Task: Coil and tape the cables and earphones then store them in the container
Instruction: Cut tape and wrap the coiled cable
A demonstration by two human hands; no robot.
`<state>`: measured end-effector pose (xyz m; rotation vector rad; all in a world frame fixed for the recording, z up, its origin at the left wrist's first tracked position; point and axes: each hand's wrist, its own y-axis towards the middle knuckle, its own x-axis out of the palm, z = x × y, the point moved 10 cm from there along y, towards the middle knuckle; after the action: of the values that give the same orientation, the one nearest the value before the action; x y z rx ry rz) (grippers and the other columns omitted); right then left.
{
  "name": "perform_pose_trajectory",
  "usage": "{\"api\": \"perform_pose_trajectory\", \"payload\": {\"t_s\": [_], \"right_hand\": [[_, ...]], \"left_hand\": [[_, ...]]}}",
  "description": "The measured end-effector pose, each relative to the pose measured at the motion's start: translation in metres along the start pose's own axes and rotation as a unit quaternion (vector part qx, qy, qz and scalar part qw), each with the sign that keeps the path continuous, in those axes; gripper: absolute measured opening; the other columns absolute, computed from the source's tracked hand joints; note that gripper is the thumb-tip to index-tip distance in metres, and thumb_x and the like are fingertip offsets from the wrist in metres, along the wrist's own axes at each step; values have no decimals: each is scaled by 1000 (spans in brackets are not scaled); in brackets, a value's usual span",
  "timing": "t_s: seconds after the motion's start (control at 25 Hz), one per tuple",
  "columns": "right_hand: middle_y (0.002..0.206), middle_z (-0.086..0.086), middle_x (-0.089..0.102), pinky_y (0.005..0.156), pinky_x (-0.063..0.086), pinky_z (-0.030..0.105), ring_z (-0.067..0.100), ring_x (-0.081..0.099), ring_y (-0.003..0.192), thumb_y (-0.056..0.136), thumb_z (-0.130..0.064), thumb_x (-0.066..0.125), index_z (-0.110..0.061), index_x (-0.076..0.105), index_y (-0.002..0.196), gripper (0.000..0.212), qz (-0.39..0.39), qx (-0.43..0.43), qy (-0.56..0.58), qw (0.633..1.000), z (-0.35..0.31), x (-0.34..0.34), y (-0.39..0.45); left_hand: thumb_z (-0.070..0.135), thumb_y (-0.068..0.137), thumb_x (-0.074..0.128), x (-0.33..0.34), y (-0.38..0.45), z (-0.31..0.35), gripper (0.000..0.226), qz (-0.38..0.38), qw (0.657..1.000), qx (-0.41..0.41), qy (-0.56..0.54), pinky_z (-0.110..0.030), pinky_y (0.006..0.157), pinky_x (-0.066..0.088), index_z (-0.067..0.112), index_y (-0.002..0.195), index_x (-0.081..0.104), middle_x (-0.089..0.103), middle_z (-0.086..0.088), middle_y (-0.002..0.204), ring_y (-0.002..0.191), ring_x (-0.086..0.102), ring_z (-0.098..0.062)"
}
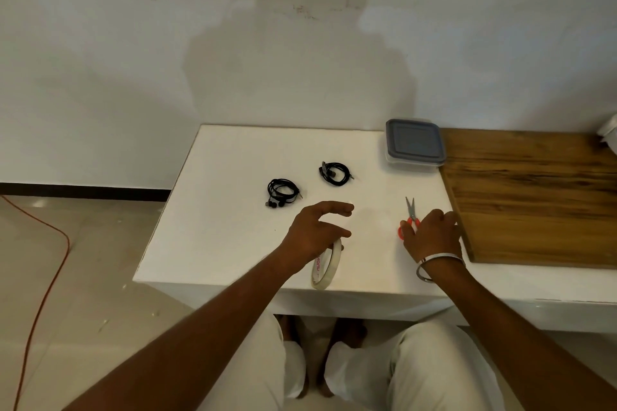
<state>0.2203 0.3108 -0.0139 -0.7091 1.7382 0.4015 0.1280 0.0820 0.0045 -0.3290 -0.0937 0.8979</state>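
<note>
On the far left, over the tiled floor (83,277), an orange cord (50,264) runs down and leaves the picture at the bottom edge. Next comes the white table (217,210), standing against the wall (133,60).

On the table lie 2 coiled black earphones. The first coil (283,192) is to the left, with its earbuds at the lower left of the loop. The second coil (335,173) is farther back and to the right, well apart from the first. Whether tape already binds them is too small to tell.

The left hand (315,232) hovers over the front middle of the table, fingers spread and loosely bent, grasping nothing. It covers the top of the tape roll (325,267), which stands on its edge near the front rim; if the palm touches the roll, I cannot tell.

To the right, the scissors (411,215) lie with blades pointing away. The right hand (430,233) rests on the red handles and hides most of them; its fingers are curled over them, but a real grip cannot be made out. A bangle (434,264) is on this wrist.

At the back stands the container (415,143), its grey lid on, touching the wooden board (534,197), which is cut off at the right edge.
</note>
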Motion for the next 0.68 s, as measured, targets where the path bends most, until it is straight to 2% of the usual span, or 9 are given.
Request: {"api": "perform_pose_trajectory", "payload": {"t_s": [0.12,0.24,0.36,0.52,0.6,0.68], "right_hand": [[122,24,44,87,47,42,38,50,109,88,-40,56,4,43,121,56,-50,37,-7,998,2,8,6],[122,24,42,81,48,38,36,52,107,89,-34,57,4,43,118,50,-63,25,-20,998,-2,7,8],[117,22,46,68,43,31,27,54,90,90,-41,54,0,53,108,45,-100,-18,-94,990,-6,7,9],[112,19,51,67,43,28,21,50,75,90,-45,50,-5,58,100,42,-150,-51,-164,974,-4,12,4],[102,16,57,63,42,26,19,50,68,90,-45,50,-7,57,89,38,-171,-51,-177,968,0,14,-2],[78,9,62,58,43,23,18,53,61,89,-41,54,-8,57,72,37,-194,-40,-118,973,1,8,-9]], "left_hand": [[-12,80,61,1,-1,0,46,-3,1000,2,-11,-27,65,56,19,112,69,67,12,113,83,71,-32],[-13,81,59,3,1,-1,47,-10,1000,7,-13,-33,71,58,20,114,68,66,11,115,88,72,-31],[-11,81,60,6,2,-1,47,-13,1000,5,-12,-36,76,59,21,114,68,66,11,117,88,71,-33],[-12,81,57,10,1,-2,50,-26,999,1,-25,-41,78,59,22,115,68,65,10,120,93,71,-33],[-13,81,56,10,0,-2,50,-33,999,-1,-36,-37,75,59,21,116,67,64,9,121,95,70,-35],[-14,82,56,11,-2,-1,50,-46,998,1,-44,-35,74,59,21,116,67,63,6,123,98,68,-38]]}}
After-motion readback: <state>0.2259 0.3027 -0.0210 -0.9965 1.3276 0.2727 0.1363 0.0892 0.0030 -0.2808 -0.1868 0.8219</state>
